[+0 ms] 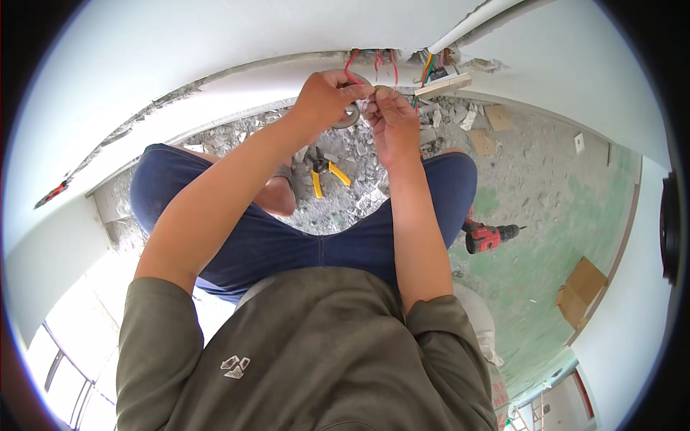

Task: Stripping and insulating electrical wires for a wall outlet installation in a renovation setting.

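My left hand [338, 97] is closed at a red wire [348, 69] that comes out of a rough wall opening. A grey ring, apparently a tape roll [347, 121], shows just below its fingers. My right hand [388, 118] meets it with fingertips pinched together; what they hold is too small to make out. More red wires [394, 63] and a bundle of yellow and green wires [428, 68] hang from the opening. A pale board [442, 86] juts out beside them. Between my legs on the rubble lie yellow-handled pliers [320, 179].
My bent knees frame the rubble-strewn floor [532, 179]. A red cordless drill [485, 237] lies right of my right knee. Cardboard pieces [581, 291] lie farther right. The white wall [215, 36] is ahead, with a conduit [474, 21]. A ladder [535, 409] stands at the lower right.
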`<state>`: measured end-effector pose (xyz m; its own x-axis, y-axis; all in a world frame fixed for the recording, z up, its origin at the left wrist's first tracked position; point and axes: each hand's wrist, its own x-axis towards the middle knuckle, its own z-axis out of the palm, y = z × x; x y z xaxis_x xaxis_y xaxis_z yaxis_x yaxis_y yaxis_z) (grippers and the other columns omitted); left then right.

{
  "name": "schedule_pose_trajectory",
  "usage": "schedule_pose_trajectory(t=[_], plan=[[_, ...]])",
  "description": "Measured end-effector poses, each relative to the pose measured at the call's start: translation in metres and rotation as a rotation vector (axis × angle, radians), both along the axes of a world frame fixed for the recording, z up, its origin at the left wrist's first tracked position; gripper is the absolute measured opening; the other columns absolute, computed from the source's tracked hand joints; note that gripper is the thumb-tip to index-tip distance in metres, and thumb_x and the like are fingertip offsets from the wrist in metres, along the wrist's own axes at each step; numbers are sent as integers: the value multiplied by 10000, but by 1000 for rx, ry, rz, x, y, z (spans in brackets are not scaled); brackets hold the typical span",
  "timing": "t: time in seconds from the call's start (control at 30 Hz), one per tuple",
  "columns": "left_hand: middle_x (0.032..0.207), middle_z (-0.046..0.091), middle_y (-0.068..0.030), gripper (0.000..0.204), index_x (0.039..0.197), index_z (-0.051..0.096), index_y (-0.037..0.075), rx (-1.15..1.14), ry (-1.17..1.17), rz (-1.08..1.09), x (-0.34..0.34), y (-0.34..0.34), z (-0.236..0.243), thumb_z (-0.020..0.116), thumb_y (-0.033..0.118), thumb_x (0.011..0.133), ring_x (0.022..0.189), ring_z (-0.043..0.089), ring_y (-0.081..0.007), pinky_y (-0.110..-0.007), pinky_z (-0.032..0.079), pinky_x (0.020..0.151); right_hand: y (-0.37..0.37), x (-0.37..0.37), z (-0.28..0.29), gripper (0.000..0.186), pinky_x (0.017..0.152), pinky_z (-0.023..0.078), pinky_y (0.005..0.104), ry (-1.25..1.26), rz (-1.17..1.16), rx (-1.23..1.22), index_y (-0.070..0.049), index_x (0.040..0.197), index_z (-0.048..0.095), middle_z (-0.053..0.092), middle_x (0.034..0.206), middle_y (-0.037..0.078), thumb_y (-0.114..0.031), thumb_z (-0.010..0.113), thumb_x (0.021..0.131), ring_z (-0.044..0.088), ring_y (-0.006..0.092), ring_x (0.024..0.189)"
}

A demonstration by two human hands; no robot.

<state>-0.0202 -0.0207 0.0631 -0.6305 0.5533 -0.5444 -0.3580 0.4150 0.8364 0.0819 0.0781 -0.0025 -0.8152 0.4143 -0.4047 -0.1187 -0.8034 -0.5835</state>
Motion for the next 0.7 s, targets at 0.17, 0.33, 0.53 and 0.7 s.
schedule_pose_trajectory(t=[0.17,0.33,0.53,0.7], plan=[[868,638,12,195,994,687,59,14,-18,60,6,6,2,647,219,891,707,510,-44,-220,437,575,-5,-14,1,132,633,452,229,-105,-204,185,-16,978,652,606,795,-1,-127,635,908,547,89,696],[848,612,-6,222,1038,659,48,13,28,136,12,17,-1,602,222,913,646,500,-78,-238,437,567,-9,-21,2,161,652,463,236,-106,-315,197,1,1003,651,643,829,27,-126,641,904,581,100,736],[838,591,-19,205,1023,645,45,-89,100,57,7,16,0,548,200,930,604,483,-95,-242,415,535,-8,-13,0,153,684,472,237,-134,-259,269,12,976,661,667,836,47,-120,636,904,610,110,761],[821,590,-18,181,1003,643,45,-96,93,12,2,13,2,541,172,924,578,470,-90,-248,406,512,-18,-6,2,138,678,467,229,-207,-230,298,13,951,666,665,830,46,-112,626,907,602,100,753]])
